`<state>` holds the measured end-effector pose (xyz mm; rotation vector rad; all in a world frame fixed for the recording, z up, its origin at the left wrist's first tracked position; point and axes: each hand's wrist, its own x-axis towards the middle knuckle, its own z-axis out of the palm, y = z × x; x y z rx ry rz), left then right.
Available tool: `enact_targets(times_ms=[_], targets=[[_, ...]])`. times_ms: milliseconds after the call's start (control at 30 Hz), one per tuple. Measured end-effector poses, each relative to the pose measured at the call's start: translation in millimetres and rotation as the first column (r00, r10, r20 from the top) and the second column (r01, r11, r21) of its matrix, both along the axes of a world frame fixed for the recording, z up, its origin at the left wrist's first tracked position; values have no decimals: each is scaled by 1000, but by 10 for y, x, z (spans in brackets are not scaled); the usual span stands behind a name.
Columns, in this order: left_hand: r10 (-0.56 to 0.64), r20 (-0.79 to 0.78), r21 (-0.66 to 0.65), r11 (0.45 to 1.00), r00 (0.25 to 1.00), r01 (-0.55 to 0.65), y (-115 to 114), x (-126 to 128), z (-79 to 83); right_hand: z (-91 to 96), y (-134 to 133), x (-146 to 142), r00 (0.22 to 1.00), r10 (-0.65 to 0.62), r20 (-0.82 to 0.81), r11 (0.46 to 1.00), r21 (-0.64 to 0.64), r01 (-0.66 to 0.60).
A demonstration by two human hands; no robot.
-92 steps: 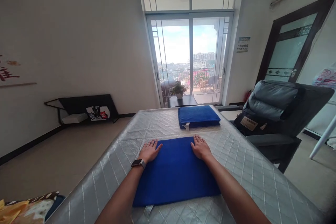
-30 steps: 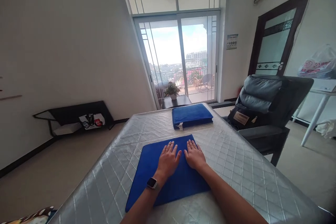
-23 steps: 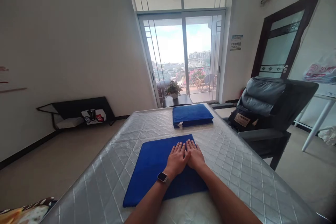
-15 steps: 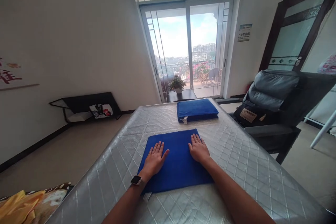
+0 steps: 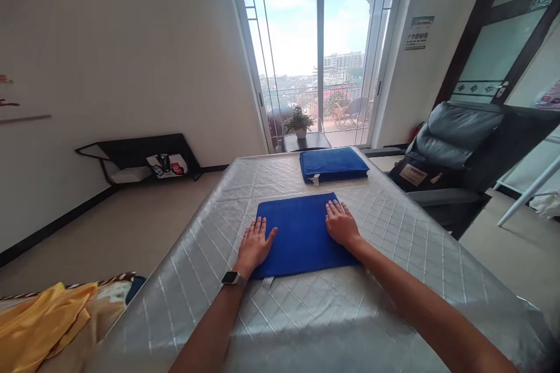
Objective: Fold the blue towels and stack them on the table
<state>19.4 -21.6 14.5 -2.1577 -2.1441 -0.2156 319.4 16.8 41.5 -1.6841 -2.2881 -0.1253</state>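
Both hands spread apart: left hand (image 5: 254, 245), right hand (image 5: 341, 225) flat, open on folded blue towel (image 5: 301, 233), smooth; white tag unreadable.

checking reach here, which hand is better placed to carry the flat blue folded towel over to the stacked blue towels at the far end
Probably right: the right hand lies on the flat blue folded towel nearest the stacked blue towels; the left hand sits at its near-left edge.

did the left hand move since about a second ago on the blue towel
Yes. The left hand slid outward from the middle of the flat blue towel to its left edge, away from the right hand.
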Motion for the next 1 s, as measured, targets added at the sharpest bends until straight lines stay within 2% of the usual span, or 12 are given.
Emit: enact_targets(times_ms=[167, 267, 367, 467, 533, 600, 667, 700, 767, 833, 900, 1000], targets=[[0, -3, 8, 1000, 1000, 0, 13, -16, -47, -150, -581, 174, 1000, -21, -6, 981, -193, 20], [-5, -7, 5, 1000, 1000, 5, 34, -31, -80, -248, -846, 270, 1000, 1, -6, 973, -233, -3], [16, -31, 25, 1000, 999, -15, 31, -56, -65, -244, -938, 301, 1000, -4, -9, 969, -248, 2], [15, -61, 132, 991, 998, -6, -23, -7, 24, -196, -936, 291, 1000, -15, -22, 965, -262, 9], [-53, -64, 199, 978, 997, 65, -105, 152, 108, -178, -931, 285, 999, -1, -43, 966, -258, -10], [-211, -64, 197, 956, 975, 219, -222, 456, 183, -178, -935, 285, 998, 8, -56, 968, -249, -21], [-430, -62, 134, 891, 901, 435, -346, 876, 227, -185, -942, 291, 999, 3, -47, 971, -238, -14], [-504, -52, 119, 854, 862, 506, -397, 1102, 234, -188, -945, 295, 999, 3, -36, 972, -233, -11], [-597, -13, 121, 795, 802, 594, -459, 1513, 224, -190, -947, 305, 1000, 13, -5, 972, -233, -14], [-625, 34, 121, 777, 780, 618, -469, 1783, 187, -189, -945, 313, 999, 32, 25, 970, -242, -25], [-608, 67, 101, 793, 791, 601, -457, 1854, 140, -189, -942, 315, 998, 37, 41, 970, -242, -26], [-531, 60, 49, 847, 845, 529, -466, 1597, 84, -188, -941, 304, 1000, 13, 25, 974, -228, -7]])
